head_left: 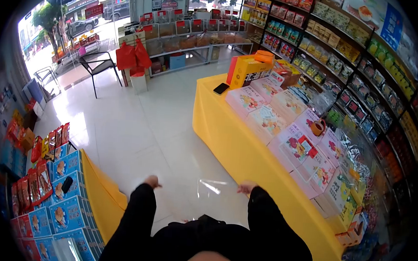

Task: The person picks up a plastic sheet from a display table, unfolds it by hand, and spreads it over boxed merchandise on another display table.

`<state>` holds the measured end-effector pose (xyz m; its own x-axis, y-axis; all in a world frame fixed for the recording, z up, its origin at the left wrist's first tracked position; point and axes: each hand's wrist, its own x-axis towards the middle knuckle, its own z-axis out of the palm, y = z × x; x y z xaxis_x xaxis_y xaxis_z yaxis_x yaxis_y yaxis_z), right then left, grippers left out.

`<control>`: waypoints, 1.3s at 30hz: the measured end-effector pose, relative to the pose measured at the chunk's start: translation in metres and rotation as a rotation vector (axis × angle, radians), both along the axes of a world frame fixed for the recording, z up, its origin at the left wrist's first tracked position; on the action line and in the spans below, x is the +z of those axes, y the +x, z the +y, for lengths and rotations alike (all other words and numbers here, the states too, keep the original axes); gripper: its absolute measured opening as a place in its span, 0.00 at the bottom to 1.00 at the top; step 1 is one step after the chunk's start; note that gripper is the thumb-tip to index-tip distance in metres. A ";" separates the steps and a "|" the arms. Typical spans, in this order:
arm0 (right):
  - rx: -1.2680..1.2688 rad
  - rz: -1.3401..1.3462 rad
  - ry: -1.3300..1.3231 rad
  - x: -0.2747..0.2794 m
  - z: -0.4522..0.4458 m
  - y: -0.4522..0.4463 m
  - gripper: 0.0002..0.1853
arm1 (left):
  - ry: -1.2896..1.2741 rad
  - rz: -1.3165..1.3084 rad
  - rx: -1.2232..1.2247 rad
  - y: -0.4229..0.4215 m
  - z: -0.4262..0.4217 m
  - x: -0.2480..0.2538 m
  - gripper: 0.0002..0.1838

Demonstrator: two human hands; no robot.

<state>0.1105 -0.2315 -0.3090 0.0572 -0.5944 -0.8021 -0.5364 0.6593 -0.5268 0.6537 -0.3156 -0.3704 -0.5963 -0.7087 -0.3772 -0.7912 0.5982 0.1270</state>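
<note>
My left hand (153,181) is held out over the floor, its fingers closed and pointing inward. Across from it, near the side of the yellow-covered table, my right hand (247,187) looks pinched. Between the two hands are bright streaks (210,186) that resemble glare on clear plastic film. Whether either hand grips that film cannot be made out. Both hands are small in view and apart from the goods on the tables.
The yellow-clothed table (218,131) on my right bears pink gift boxes (294,145) and a phone (220,88). Blue cartons (65,212) with red snack packets (38,182) stand on my left. Ahead are a black chair (100,66) and snack bins (181,28); shelves (329,37) line the right wall.
</note>
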 end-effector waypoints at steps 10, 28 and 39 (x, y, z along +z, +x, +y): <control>-0.143 -0.160 -1.899 0.667 -0.051 0.068 0.18 | -1.052 1.263 0.218 -0.056 0.017 0.738 0.16; 0.861 0.474 0.043 0.002 0.101 0.054 0.17 | 0.928 0.181 0.492 -0.016 0.177 -0.013 0.23; -0.138 0.171 -0.913 0.303 -0.147 0.031 0.11 | 0.156 1.230 0.886 -0.021 -0.098 0.361 0.16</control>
